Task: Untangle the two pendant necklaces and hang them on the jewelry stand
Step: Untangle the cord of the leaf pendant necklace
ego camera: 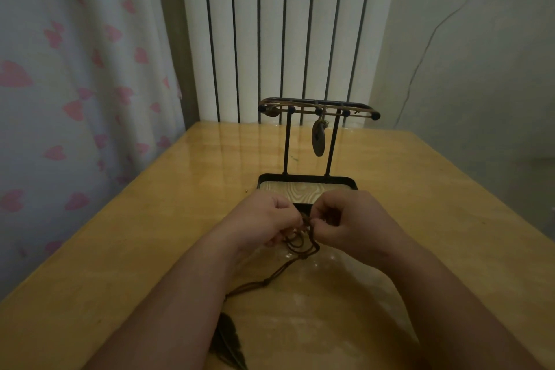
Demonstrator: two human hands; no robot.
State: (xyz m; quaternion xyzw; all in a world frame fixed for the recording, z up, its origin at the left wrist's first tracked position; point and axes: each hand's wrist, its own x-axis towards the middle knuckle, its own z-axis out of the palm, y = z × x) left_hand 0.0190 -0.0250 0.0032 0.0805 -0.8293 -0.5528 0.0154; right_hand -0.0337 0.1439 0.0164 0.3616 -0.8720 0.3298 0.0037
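While our left hand and right hand both pinch the brown cord tangle with curled fingertips, just at six o'clock of the jewelry stand, we should tease the loops apart slackly and never tug them tight. One oval pendant hangs from the stand's top, while the feather pendant trails off toward seven o'clock beside our left forearm.

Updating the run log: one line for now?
oval pendant: on stand | left hand, right hand: pinch cord | feather pendant: on table
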